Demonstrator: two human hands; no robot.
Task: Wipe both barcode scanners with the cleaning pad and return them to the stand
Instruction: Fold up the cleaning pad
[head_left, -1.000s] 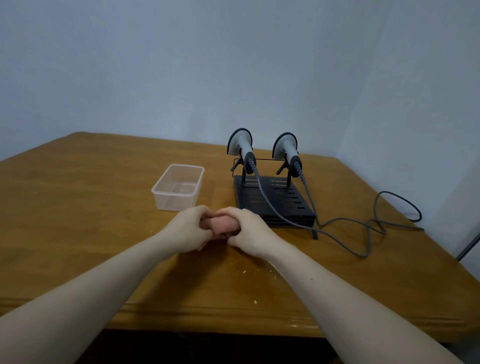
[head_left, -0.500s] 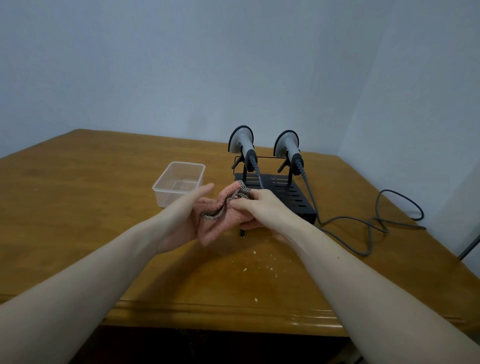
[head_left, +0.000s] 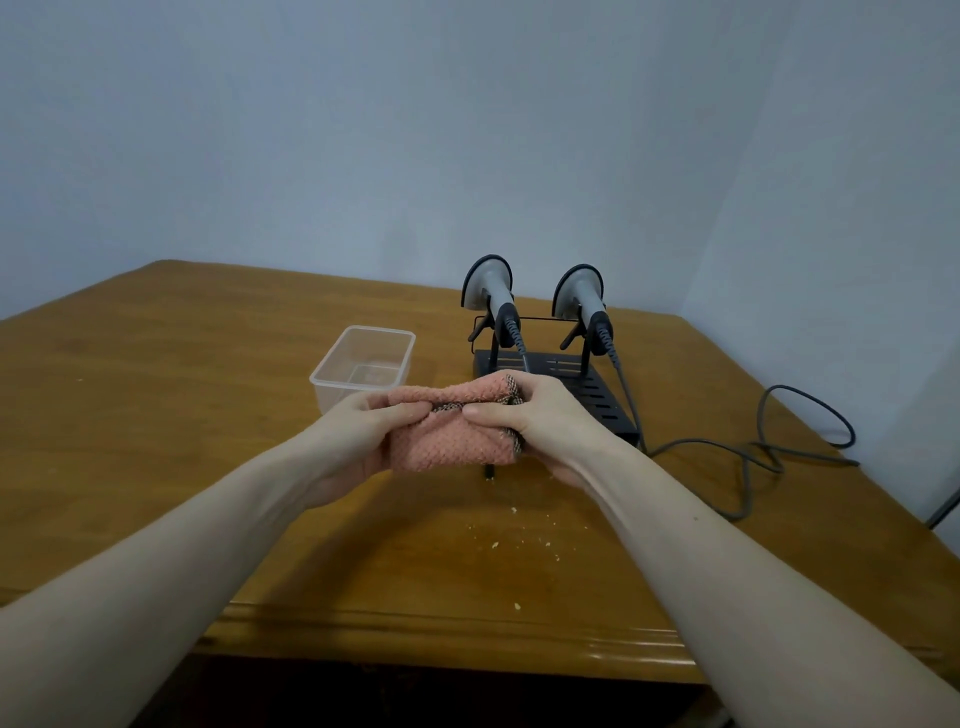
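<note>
Both hands hold the pink cleaning pad (head_left: 452, 434) up above the wooden table (head_left: 156, 405), just in front of the black stand (head_left: 597, 387). Left hand (head_left: 358, 436) grips the pad's left edge with curled fingers; right hand (head_left: 545, 421) pinches its right edge, thumb on top. Two grey barcode scanners (head_left: 491, 296) (head_left: 582, 304) sit upright on the stand, cables (head_left: 753, 447) trailing right of it. Left of the stand is a clear plastic container (head_left: 363, 369); crumbs (head_left: 519, 535) lie in front.
</note>
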